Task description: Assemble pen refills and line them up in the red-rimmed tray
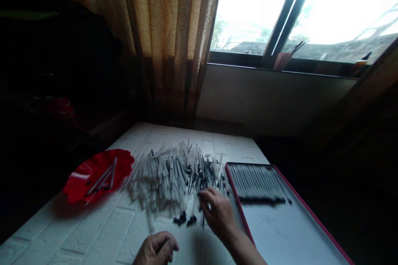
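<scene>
A loose pile of clear pen barrels spreads over the middle of the white table. Dark slim pen parts lie at its right side. My right hand reaches to the pile's near right edge, thumb and forefinger pinched together; a small dark bit shows at the fingertips, too blurred to name. Several black caps rest just left of that hand. Nearer to me, my left hand is above the table's front with its fingers curled in and the thumb against them; whatever is inside is hidden.
Right of the pile, a red-rimmed tray holds a row of assembled clear pens with black ends. A red wavy-edged bowl at left has a few pens in it. Beyond the table are a curtain and a window.
</scene>
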A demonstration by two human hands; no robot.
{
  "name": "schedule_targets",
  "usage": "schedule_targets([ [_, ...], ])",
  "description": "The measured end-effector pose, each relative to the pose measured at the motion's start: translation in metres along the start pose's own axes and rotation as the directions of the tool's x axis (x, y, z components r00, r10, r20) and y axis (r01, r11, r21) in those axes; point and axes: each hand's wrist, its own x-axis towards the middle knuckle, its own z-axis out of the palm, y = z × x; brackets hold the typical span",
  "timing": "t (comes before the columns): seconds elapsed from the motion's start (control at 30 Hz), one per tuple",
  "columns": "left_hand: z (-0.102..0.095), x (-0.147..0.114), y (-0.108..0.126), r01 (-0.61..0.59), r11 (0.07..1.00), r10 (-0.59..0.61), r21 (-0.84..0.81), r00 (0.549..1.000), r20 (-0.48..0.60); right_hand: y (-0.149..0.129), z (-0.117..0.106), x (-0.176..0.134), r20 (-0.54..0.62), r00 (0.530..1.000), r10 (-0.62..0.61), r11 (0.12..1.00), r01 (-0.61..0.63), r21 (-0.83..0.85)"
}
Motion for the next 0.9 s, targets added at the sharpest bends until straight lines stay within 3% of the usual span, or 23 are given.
schedule_targets([
  [0.1,0.001,0.001,-0.004,0.021,0.994,-0.025,-0.111,0.999,-0.034,-0.027,0.022,-0.002,0.056,0.998,0.016,1.0,-0.016,-0.014],
  [0.27,0.002,0.001,-0.006,-0.008,0.982,-0.002,-0.188,0.999,-0.055,-0.037,0.038,0.005,0.069,0.992,0.102,0.992,-0.096,-0.082],
  [0.67,0.001,0.001,-0.004,-0.002,0.983,-0.004,-0.183,0.999,-0.033,-0.047,0.052,0.016,0.103,0.979,0.177,0.967,-0.153,-0.204],
  [0.9,0.001,0.004,-0.003,0.006,0.979,-0.012,-0.206,1.0,-0.026,-0.038,0.045,0.016,0.102,0.967,0.234,0.951,-0.205,-0.233],
])
